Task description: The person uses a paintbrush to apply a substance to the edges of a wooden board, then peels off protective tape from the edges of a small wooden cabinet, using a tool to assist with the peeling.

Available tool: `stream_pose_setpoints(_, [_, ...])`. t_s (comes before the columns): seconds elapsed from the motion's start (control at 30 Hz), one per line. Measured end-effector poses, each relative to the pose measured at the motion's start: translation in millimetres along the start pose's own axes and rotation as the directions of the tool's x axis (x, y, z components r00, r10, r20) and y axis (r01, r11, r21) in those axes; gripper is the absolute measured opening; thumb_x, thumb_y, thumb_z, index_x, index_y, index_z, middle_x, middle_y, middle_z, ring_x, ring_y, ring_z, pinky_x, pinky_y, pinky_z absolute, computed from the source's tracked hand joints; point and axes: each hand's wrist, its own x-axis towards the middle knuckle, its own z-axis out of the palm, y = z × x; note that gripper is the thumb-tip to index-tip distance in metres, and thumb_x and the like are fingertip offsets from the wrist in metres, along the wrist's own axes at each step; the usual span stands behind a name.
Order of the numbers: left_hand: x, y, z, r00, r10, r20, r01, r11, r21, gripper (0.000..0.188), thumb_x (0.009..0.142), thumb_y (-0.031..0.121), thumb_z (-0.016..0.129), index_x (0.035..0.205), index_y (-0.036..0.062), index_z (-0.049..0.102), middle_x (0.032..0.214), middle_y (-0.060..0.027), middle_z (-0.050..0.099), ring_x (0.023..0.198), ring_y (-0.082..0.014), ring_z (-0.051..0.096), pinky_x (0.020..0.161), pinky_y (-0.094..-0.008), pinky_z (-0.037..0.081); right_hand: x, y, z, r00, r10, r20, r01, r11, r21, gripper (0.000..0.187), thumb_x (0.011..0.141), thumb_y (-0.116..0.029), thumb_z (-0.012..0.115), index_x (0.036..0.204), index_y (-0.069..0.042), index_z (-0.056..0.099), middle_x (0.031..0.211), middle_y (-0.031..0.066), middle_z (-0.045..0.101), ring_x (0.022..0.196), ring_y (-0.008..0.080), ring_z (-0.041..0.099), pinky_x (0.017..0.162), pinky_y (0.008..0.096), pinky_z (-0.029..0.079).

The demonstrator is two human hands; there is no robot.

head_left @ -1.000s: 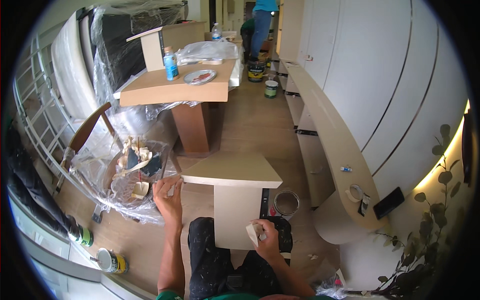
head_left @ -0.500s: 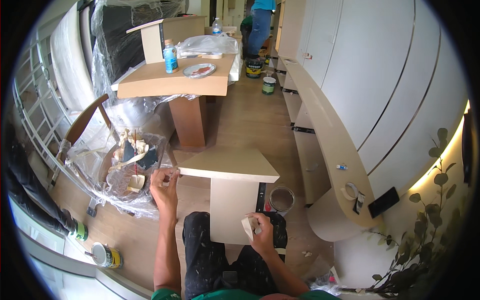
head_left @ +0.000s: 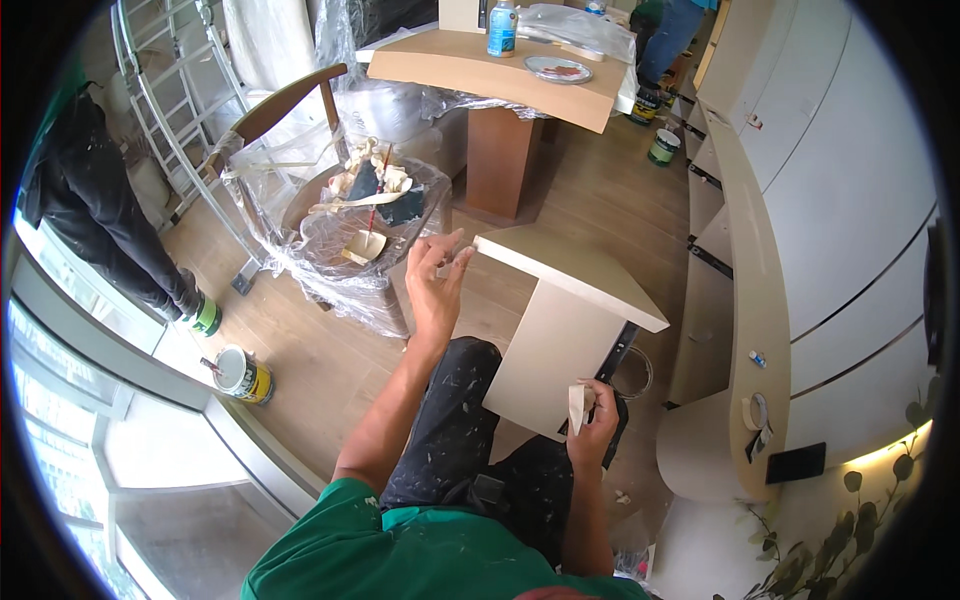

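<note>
A cream drawer with a broad front panel on top rests tilted against my knees. Along its right side runs a black slide rail. My left hand is raised beside the panel's left corner, fingers apart and nothing visible in them; a small gap shows between fingertips and corner. Lower down, my right hand pinches a folded cream sheet, close to the drawer's lower right edge. Whether the sheet is sandpaper I cannot tell.
A plastic-wrapped chair holds crumpled cream strips and a brush. Ahead stands a table with a bottle and a paint-stained lid. Paint cans stand on the floor. A long low cabinet curves along the right. Other people's legs show.
The view has swung left and down. My left hand has come off the panel's corner, its fingers spreading. My right hand still grips the folded sheet.
</note>
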Motion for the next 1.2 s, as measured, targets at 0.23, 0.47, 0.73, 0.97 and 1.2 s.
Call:
stream_pose_setpoints(0.23, [7, 0, -4, 0.979, 0.165, 0.121, -0.180, 0.976, 0.126, 0.023, 0.084, 0.006, 0.081, 0.106, 0.0066, 0.080, 0.092, -0.0065, 0.070, 0.085, -0.0257, 0.060, 0.077, -0.0368, 0.049, 2, -1, 4, 1.000, -0.006, -0.029, 0.006, 1.000, 0.006, 0.032, 0.087, -0.014, 0.077, 0.114, 0.001, 0.066, 0.106, 0.0111, 0.068, 0.104, 0.0227, 0.063, 0.095, 0.0341, 0.048])
stream_pose_setpoints(0.47, [15, 5, -7, 0.958, 0.237, 0.161, -0.264, 0.948, 0.179, 0.014, 0.084, 0.004, 0.079, 0.097, 0.0050, 0.078, 0.091, -0.0073, 0.069, 0.083, -0.0284, 0.059, 0.077, -0.0401, 0.049, 2, -1, 2, 0.994, -0.110, -0.005, 0.109, 0.990, -0.085, 0.029, 0.086, -0.003, 0.066, 0.114, 0.002, 0.063, 0.105, 0.0069, 0.064, 0.097, 0.0131, 0.061, 0.091, 0.0271, 0.046])
stream_pose_setpoints(0.73, [28, 9, -10, 0.946, -0.027, 0.324, -0.021, 0.990, 0.142, 0.013, 0.085, 0.008, 0.079, 0.095, 0.0024, 0.072, 0.094, -0.0126, 0.067, 0.085, -0.0305, 0.059, 0.079, -0.0427, 0.048, 2, -11, 6, 0.998, -0.044, -0.046, 0.041, 0.997, -0.067, 0.028, 0.086, -0.008, 0.073, 0.113, -0.002, 0.067, 0.108, 0.0109, 0.067, 0.104, 0.0251, 0.058, 0.094, 0.0356, 0.046])
stream_pose_setpoints(0.97, [28, 12, -8, 0.957, 0.089, 0.278, -0.155, 0.962, 0.226, 0.014, 0.085, 0.009, 0.079, 0.091, 0.0005, 0.070, 0.092, -0.0122, 0.066, 0.085, -0.0301, 0.060, 0.078, -0.0421, 0.049, 2, -6, -1, 0.999, -0.019, -0.031, 0.021, 0.998, 0.053, 0.029, 0.087, -0.009, 0.073, 0.114, -0.002, 0.066, 0.106, 0.0108, 0.067, 0.104, 0.0236, 0.061, 0.092, 0.0342, 0.047])
stream_pose_setpoints(1.2, [41, 13, -5, 0.902, 0.188, 0.389, -0.313, 0.904, 0.291, 0.016, 0.081, 0.007, 0.078, 0.091, 0.0010, 0.066, 0.089, -0.0120, 0.063, 0.089, -0.0312, 0.061, 0.080, -0.0427, 0.049, 1, -5, -1, 0.999, 0.005, -0.033, -0.003, 0.998, 0.069, 0.028, 0.087, -0.009, 0.072, 0.114, -0.002, 0.066, 0.105, 0.0102, 0.068, 0.101, 0.0219, 0.062, 0.091, 0.0334, 0.048])
